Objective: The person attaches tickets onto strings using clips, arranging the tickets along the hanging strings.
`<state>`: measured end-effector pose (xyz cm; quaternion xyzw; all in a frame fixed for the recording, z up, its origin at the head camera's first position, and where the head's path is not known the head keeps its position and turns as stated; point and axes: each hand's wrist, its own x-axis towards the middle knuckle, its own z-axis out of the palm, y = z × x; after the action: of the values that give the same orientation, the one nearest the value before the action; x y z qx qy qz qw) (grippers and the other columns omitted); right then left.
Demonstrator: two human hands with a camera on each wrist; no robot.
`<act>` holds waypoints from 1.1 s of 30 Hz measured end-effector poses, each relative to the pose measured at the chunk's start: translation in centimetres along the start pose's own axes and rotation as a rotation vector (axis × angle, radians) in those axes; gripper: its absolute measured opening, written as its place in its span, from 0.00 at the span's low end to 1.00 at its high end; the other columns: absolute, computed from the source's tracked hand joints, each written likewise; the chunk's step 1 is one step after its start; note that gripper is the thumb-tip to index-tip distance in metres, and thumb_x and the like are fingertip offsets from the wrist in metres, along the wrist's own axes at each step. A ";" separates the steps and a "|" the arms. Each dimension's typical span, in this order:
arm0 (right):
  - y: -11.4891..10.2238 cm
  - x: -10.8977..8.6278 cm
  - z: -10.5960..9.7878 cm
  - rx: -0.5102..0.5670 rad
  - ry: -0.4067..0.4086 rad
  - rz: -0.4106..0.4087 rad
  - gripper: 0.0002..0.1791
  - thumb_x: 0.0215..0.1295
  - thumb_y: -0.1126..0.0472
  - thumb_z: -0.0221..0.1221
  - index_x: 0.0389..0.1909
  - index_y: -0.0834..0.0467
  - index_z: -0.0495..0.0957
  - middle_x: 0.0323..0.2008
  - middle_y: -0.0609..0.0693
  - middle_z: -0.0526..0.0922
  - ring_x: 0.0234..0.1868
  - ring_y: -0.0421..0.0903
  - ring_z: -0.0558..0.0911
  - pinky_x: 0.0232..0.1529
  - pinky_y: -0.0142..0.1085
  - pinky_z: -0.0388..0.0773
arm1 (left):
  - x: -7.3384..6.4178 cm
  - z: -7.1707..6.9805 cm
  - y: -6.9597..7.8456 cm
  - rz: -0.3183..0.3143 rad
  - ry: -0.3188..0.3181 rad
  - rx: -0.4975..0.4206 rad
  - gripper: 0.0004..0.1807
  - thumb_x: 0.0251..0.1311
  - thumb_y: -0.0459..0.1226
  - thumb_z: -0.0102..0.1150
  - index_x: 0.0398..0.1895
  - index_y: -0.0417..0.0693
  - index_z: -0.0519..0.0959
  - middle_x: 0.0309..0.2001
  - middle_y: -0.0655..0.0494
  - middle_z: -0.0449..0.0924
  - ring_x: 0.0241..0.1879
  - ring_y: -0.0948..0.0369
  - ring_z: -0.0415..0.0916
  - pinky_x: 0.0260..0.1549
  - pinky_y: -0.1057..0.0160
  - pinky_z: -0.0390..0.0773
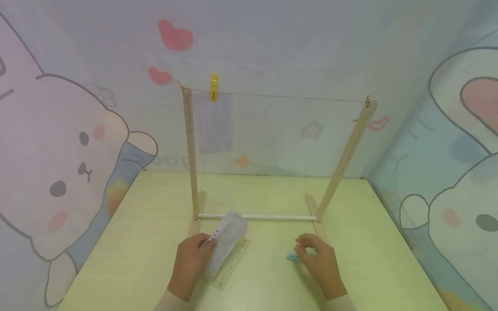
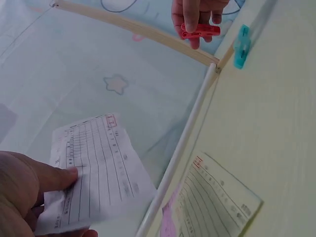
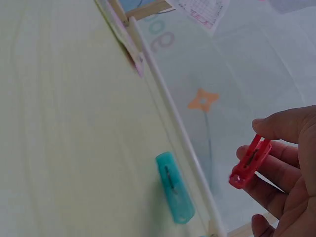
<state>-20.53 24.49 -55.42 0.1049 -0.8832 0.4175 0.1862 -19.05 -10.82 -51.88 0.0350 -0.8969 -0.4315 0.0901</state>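
Note:
My left hand [image 1: 190, 261] pinches a thin white paper form [image 2: 101, 173], its thumb on the printed, ruled face. Lying on the table beneath it is another ruled form or pad of forms [image 2: 219, 200] with a pinkish edge. A red clothespin [image 3: 251, 162] sits between the thumb and fingers of my right hand [image 1: 319, 263], over the table's right part. Close by that hand, a teal clothespin [image 3: 176, 190] rests on the tabletop. On the string, a yellow clothespin [image 1: 214, 88] holds a hanging sheet of paper [image 1: 213, 125] near the left post.
A wooden frame stands on the pale table [image 1: 128, 255], with a left post [image 1: 190, 151], a leaning right post [image 1: 346, 160] and a string [image 1: 288, 96] tied between their tops. A white rod [image 1: 276, 217] joins them low down. Cartoon-printed cloth hangs behind and at both sides.

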 end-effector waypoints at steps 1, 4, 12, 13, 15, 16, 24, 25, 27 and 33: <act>-0.4 0.2 -0.3 0.013 -0.013 0.002 0.16 0.62 0.66 0.72 0.50 0.58 0.83 0.43 0.43 0.90 0.45 0.48 0.88 0.55 0.64 0.79 | 0.0 -0.3 0.5 0.004 0.008 -0.027 0.08 0.66 0.38 0.66 0.42 0.43 0.88 0.36 0.52 0.88 0.27 0.62 0.80 0.28 0.61 0.82; -2.3 1.5 -1.6 0.027 -0.015 -0.021 0.15 0.62 0.64 0.72 0.49 0.55 0.84 0.43 0.42 0.89 0.46 0.47 0.86 0.53 0.57 0.81 | 0.5 -1.0 1.7 0.034 0.046 -0.108 0.10 0.70 0.39 0.63 0.45 0.42 0.88 0.38 0.50 0.89 0.28 0.62 0.81 0.26 0.63 0.81; -10.4 8.7 -7.5 0.158 -0.034 -0.184 0.17 0.61 0.66 0.73 0.51 0.59 0.86 0.40 0.50 0.90 0.43 0.38 0.85 0.42 0.31 0.77 | 3.7 -2.0 6.2 0.188 0.135 -0.436 0.16 0.76 0.45 0.58 0.51 0.44 0.87 0.45 0.51 0.89 0.36 0.57 0.87 0.33 0.62 0.86; -11.7 9.7 -8.3 0.179 -0.053 -0.195 0.17 0.62 0.65 0.73 0.52 0.58 0.86 0.41 0.50 0.90 0.43 0.37 0.84 0.43 0.30 0.77 | 4.2 -2.3 7.1 0.193 0.132 -0.493 0.17 0.76 0.47 0.58 0.52 0.45 0.87 0.46 0.52 0.89 0.38 0.56 0.87 0.35 0.61 0.86; -14.4 11.6 -9.7 0.206 -0.092 -0.226 0.16 0.64 0.65 0.71 0.53 0.57 0.86 0.43 0.50 0.90 0.46 0.37 0.84 0.47 0.30 0.77 | 5.2 -2.9 8.9 0.192 0.133 -0.592 0.19 0.75 0.49 0.58 0.53 0.45 0.86 0.48 0.53 0.88 0.42 0.55 0.87 0.40 0.59 0.86; -15.6 12.5 -10.4 0.227 -0.109 -0.244 0.15 0.64 0.65 0.71 0.52 0.57 0.86 0.44 0.50 0.90 0.47 0.38 0.84 0.49 0.30 0.77 | 5.8 -3.1 9.8 0.201 0.138 -0.625 0.20 0.75 0.50 0.57 0.53 0.45 0.86 0.48 0.53 0.88 0.43 0.55 0.87 0.41 0.59 0.86; -25.7 19.6 -13.6 0.160 0.038 -0.432 0.12 0.59 0.63 0.75 0.45 0.56 0.90 0.39 0.50 0.91 0.43 0.39 0.84 0.48 0.33 0.74 | 10.4 -4.3 16.1 0.247 0.116 -0.916 0.17 0.74 0.44 0.60 0.53 0.40 0.86 0.50 0.48 0.87 0.50 0.52 0.84 0.47 0.56 0.84; -26.7 20.5 -13.7 0.144 0.061 -0.429 0.12 0.59 0.62 0.76 0.44 0.55 0.90 0.39 0.50 0.91 0.43 0.38 0.84 0.47 0.33 0.74 | 10.7 -4.3 16.6 0.235 0.113 -0.940 0.17 0.74 0.44 0.61 0.52 0.40 0.86 0.50 0.48 0.87 0.50 0.52 0.84 0.47 0.56 0.84; -28.4 22.3 -13.9 0.097 0.083 -0.395 0.12 0.59 0.59 0.76 0.44 0.54 0.91 0.40 0.47 0.91 0.44 0.36 0.82 0.46 0.32 0.73 | 11.2 -4.2 17.3 0.209 0.097 -0.988 0.16 0.74 0.42 0.61 0.51 0.39 0.86 0.49 0.47 0.87 0.50 0.52 0.83 0.47 0.57 0.84; -30.8 26.2 -13.5 0.190 0.006 -0.231 0.07 0.62 0.59 0.74 0.39 0.56 0.90 0.39 0.46 0.91 0.46 0.44 0.81 0.42 0.35 0.72 | 12.0 -3.7 18.5 0.160 0.093 -1.029 0.15 0.74 0.40 0.61 0.51 0.37 0.86 0.48 0.46 0.87 0.48 0.54 0.83 0.46 0.59 0.84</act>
<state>-30.57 14.85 -15.12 0.2217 -0.8210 0.4755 0.2251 -29.84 -3.83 -33.58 -0.0632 -0.5637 -0.8063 0.1678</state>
